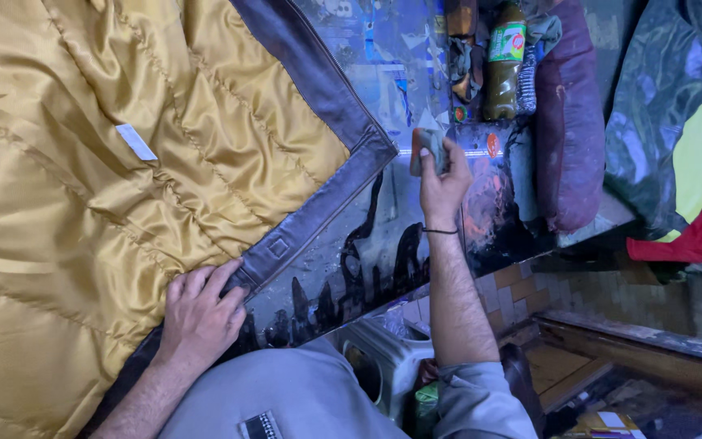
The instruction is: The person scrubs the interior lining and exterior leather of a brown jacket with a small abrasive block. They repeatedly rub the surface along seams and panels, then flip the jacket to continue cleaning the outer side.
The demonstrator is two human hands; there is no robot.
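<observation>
So there's a big jacket (123, 162) spread open on the worktop (383, 236), inside facing up, so you mostly see the quilted gold lining with a small white label (136, 141) sewn into it. The outer edge is dark leather, running down in a band that makes a corner near the middle of the view.

The left hand (199, 313) lies flat, palm down, on the jacket's lower edge, right where the leather band meets the lining. Fingers are spread a bit and pressing on the fabric, not wrapped around anything.

The right hand (442, 183) is stretched out further over the worktop, well apart from the left one, just past the jacket's corner. It's closed around a small sponge-like pad (427, 151), brownish on one side and grey-green on the other, thumb in front and fingers behind. The pad sticks up above the hand. There's a thin black band on that wrist.

The worktop is covered in a messy blue and black paint-stained sheet with an orange patch near the right hand. At the far edge stands a plastic bottle (504, 61) with dark liquid and a green label, next to some crumpled rags (466, 61). A dark purple cushion-like roll (570, 114) lies along the right side. Below the worktop edge there's a white plastic canister (387, 362) close to the person's grey-clad knees.
</observation>
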